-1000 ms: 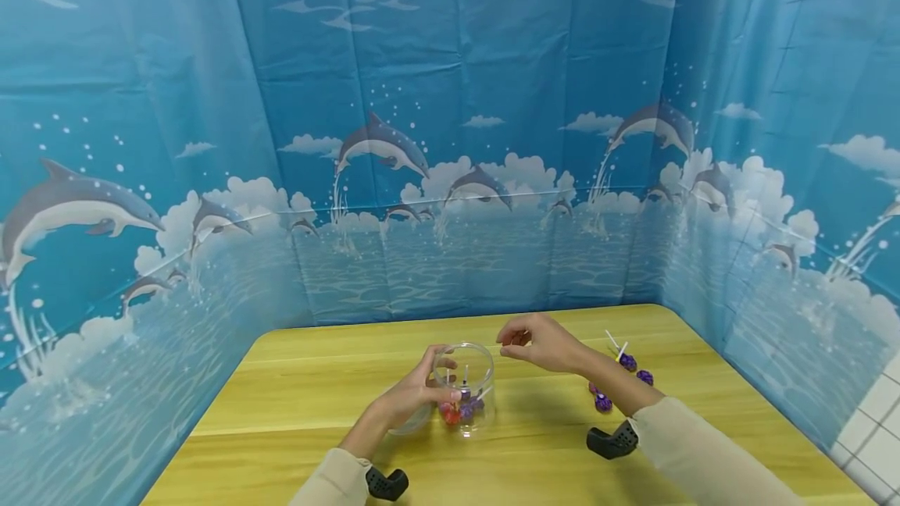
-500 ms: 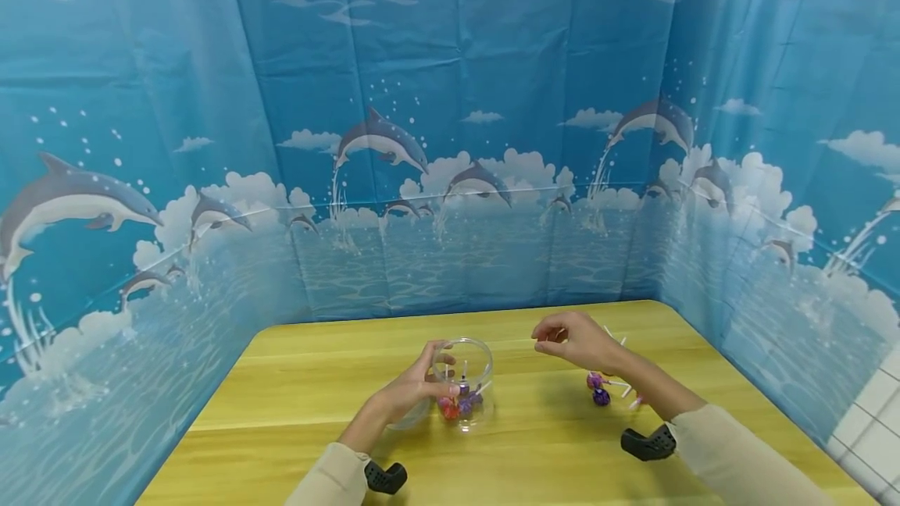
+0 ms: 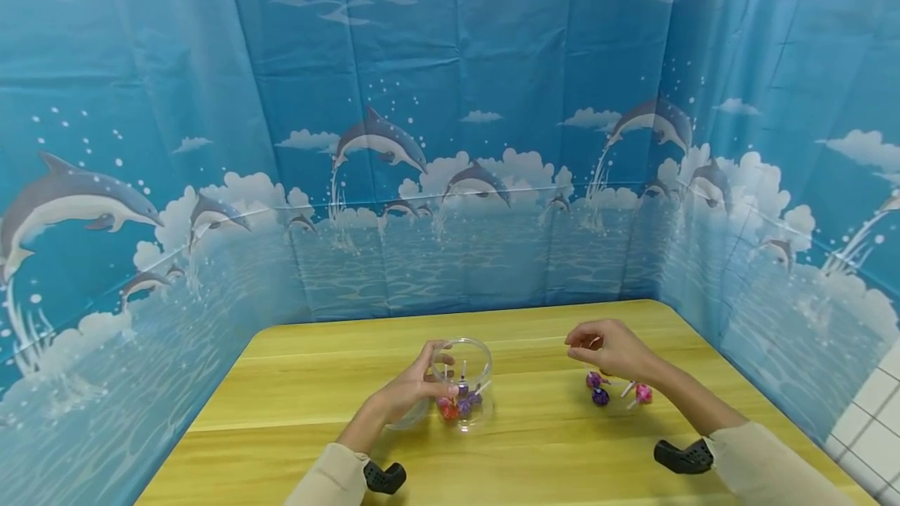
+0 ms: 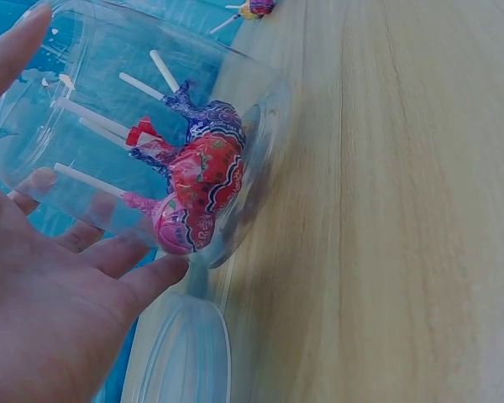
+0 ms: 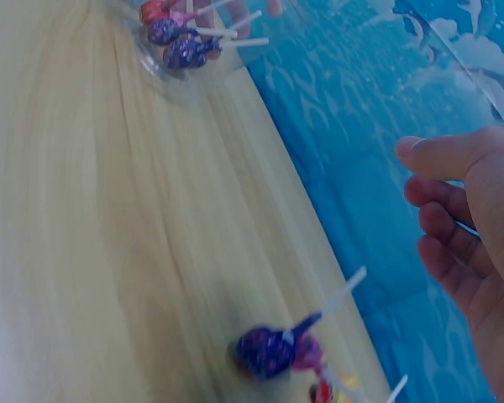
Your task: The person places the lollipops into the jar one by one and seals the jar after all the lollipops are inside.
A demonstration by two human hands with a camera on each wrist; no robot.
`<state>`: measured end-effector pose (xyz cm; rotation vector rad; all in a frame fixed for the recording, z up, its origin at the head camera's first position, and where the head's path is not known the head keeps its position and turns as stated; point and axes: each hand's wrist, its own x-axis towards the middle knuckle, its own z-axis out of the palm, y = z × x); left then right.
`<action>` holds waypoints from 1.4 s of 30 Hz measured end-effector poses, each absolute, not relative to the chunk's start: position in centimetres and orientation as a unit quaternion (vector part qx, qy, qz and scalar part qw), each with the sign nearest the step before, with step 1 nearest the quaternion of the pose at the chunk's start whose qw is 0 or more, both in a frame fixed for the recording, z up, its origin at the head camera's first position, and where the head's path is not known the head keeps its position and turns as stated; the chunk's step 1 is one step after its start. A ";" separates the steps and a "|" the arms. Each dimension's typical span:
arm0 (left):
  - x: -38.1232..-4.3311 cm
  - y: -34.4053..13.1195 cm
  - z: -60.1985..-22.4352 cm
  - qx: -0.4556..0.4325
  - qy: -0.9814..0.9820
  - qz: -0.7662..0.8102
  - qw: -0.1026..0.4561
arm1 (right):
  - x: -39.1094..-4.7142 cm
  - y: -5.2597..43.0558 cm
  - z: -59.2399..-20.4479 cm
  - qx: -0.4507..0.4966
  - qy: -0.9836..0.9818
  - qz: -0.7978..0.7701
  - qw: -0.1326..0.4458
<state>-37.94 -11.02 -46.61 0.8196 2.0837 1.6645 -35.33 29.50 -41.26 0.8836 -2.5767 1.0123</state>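
My left hand (image 3: 411, 393) holds a clear round jar (image 3: 487, 372) upright on the table, thumb on the near side and fingers around the far side. Several wrapped lollipops (image 4: 206, 172), red, pink and purple, lie in its bottom with white sticks pointing up. Over the right part of the table, my right hand (image 3: 615, 351) hovers with loosely bent fingers and nothing between them. Below it on the table lie several more lollipops, among them a purple one (image 3: 600, 397) and a pink one (image 3: 643, 393). Part of that group is hidden by the right hand and forearm.
A clear round lid (image 4: 185, 357) lies on the table close to the jar, on its left side. The wood-grain table (image 3: 281, 397) ends at a blue dolphin-print curtain (image 3: 464, 256) behind and on both sides.
My right hand has moved right, away from the jar and over the loose lollipops, uncovering the pink one. The left hand and jar have stayed in place.
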 end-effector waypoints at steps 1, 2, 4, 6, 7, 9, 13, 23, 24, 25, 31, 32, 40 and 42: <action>-37.9 -11.0 -46.7 0.289 0.734 0.589 0.177 | -35.1 29.8 -41.4 0.297 -0.881 0.350 0.117; -37.9 -11.0 -46.7 0.289 0.733 0.590 0.177 | -34.8 30.2 -41.5 0.294 -0.880 0.355 0.113; -37.8 -11.1 -46.9 0.287 0.733 0.591 0.179 | -34.4 30.9 -41.9 0.284 -0.882 0.361 0.105; -37.8 -11.2 -47.0 0.284 0.733 0.592 0.178 | -34.0 31.6 -42.4 0.277 -0.883 0.365 0.100; -37.8 -11.2 -47.1 0.284 0.731 0.594 0.177 | -33.8 31.9 -42.6 0.275 -0.884 0.364 0.100; -37.9 -11.3 -47.2 0.285 0.728 0.598 0.179 | -33.5 32.7 -43.2 0.272 -0.885 0.365 0.098; -37.9 -11.2 -47.4 0.288 0.722 0.601 0.185 | -32.8 34.2 -44.6 0.276 -0.881 0.370 0.100; -37.7 -11.1 -47.3 0.279 0.724 0.604 0.181 | -31.7 36.5 -47.7 0.279 -0.885 0.343 0.147; -37.6 -11.1 -47.2 0.279 0.726 0.603 0.180 | -31.6 36.6 -48.0 0.280 -0.885 0.343 0.145; -37.6 -11.1 -47.2 0.280 0.726 0.602 0.180 | -31.5 36.7 -48.2 0.284 -0.885 0.340 0.142; -37.6 -11.1 -47.1 0.282 0.727 0.600 0.179 | -31.6 37.2 -49.5 0.330 -0.888 0.285 0.144; -37.6 -11.1 -47.0 0.282 0.726 0.601 0.179 | -31.6 37.3 -49.6 0.340 -0.887 0.271 0.153; -38.0 -11.0 -46.9 0.279 0.718 0.611 0.184 | -31.9 37.7 -49.9 0.415 -0.860 0.215 0.205; -38.0 -11.0 -46.9 0.279 0.718 0.610 0.185 | -32.1 37.7 -49.7 0.431 -0.856 0.200 0.206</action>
